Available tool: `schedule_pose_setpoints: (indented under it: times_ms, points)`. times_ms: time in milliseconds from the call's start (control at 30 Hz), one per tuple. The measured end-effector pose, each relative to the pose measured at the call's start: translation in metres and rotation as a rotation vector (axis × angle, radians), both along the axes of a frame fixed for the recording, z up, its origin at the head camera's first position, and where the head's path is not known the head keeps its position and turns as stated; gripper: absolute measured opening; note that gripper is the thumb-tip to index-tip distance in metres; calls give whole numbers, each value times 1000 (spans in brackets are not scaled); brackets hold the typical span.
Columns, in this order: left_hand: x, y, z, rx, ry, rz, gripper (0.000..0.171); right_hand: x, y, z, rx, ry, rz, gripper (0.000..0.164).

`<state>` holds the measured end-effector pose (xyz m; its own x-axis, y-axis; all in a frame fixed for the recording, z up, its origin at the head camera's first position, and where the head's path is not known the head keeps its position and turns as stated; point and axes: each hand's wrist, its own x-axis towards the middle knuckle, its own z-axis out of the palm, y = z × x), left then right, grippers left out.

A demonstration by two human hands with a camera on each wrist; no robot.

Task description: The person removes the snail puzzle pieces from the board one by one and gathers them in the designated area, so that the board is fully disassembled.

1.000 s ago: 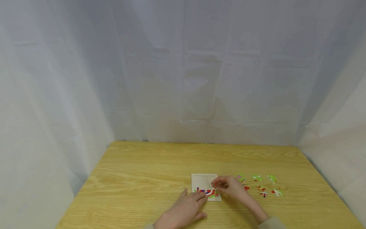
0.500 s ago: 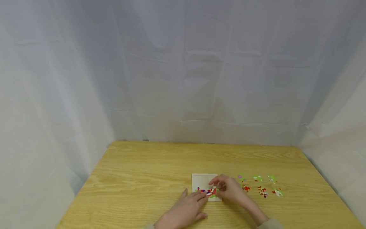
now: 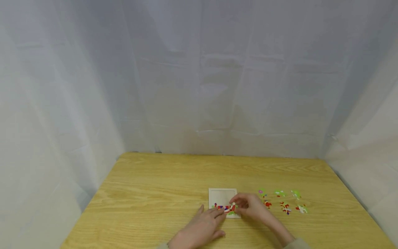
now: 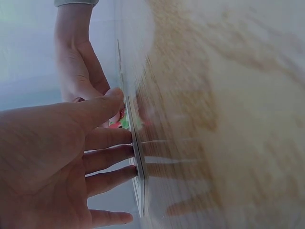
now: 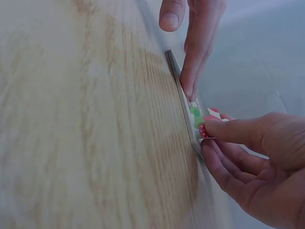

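A square puzzle tray (image 3: 221,197) lies on the table, with colourful jigsaw pieces (image 3: 229,208) along its near side and bare board behind them. My left hand (image 3: 202,224) rests its straight fingers on the tray's near edge and the pieces there. At the near right corner, my right hand (image 3: 251,206) pinches a puzzle piece (image 5: 203,130) with red, white-dotted and green print between thumb and fingers. In the right wrist view the thumb lies over this piece, and its far part is tilted up. Fingers hide part of the tray's near side.
Right of the tray lie several loose puzzle pieces in two rows, among them a green one with a pink spot (image 3: 261,192), a red one (image 3: 267,204) and a white-green one (image 3: 301,209). Pale curtains (image 3: 199,86) hang around the wooden table (image 3: 149,186).
My right hand has shifted slightly at the tray's near right corner, first left, then a little back right, still holding the puzzle piece. The left hand has stayed in place.
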<state>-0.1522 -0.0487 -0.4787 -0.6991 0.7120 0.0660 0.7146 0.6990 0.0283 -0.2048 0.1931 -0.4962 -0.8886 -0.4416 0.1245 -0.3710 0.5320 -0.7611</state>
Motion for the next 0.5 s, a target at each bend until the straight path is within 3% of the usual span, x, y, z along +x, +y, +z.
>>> schedule_pose_setpoints:
  times_ms: [233, 500]
  points:
    - [-1, 0, 1, 6, -24, -1, 58, -3, 6, -3, -65, -28, -47, 21]
    - [-3, 1, -1, 5, -32, -5, 56, -3, 17, 2, -206, -110, -107, 31]
